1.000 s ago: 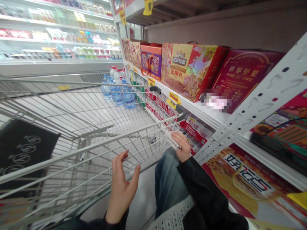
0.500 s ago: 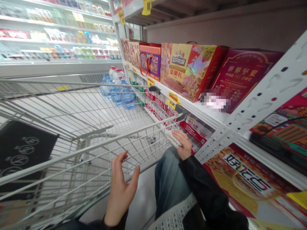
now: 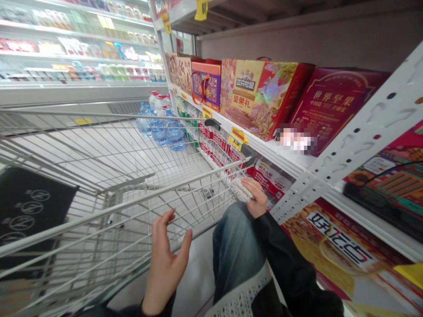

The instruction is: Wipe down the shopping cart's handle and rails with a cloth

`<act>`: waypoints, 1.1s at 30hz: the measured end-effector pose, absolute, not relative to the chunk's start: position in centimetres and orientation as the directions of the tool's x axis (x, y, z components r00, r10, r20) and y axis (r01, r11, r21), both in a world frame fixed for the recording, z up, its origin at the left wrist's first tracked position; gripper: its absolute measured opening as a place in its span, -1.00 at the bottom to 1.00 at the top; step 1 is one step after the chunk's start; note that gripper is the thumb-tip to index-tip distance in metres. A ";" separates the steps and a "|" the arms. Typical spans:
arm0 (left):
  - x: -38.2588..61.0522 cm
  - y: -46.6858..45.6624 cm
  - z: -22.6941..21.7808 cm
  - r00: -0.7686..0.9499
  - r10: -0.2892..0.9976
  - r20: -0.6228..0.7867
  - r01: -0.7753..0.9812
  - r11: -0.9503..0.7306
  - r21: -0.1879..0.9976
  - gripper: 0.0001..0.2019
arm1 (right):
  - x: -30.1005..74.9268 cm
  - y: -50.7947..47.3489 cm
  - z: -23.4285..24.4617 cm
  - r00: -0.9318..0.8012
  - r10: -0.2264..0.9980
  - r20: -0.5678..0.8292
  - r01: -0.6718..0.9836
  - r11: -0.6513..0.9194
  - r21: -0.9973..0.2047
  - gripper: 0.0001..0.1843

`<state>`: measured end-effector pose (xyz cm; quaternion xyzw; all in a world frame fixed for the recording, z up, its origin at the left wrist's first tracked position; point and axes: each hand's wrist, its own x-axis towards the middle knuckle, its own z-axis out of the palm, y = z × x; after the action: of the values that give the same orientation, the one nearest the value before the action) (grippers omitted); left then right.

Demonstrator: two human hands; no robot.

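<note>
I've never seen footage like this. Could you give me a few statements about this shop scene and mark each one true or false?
1. The right hand holds a white tissue or cloth. True.
2. The left hand grips the wire shopping cart in a fist. False: it is open, with the fingers spread.
3. Water bottles stand beyond the far end of the cart. True.
4. The gift boxes lie on the floor. False: they stand on a white shelf beside the cart.
</note>
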<state>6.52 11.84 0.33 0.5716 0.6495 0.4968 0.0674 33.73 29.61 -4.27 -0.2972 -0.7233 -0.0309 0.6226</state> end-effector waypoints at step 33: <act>6.3 11.8 0.4 -0.317 0.817 0.482 0.680 -0.159 0.716 -0.45 | 35.5 32.2 -4.5 0.170 0.445 0.879 0.472 0.746 -0.469 -0.68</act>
<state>6.32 11.78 0.35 0.5804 0.6449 0.4924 0.0694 35.50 32.18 -4.50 -0.3559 -0.6440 -0.0102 0.6772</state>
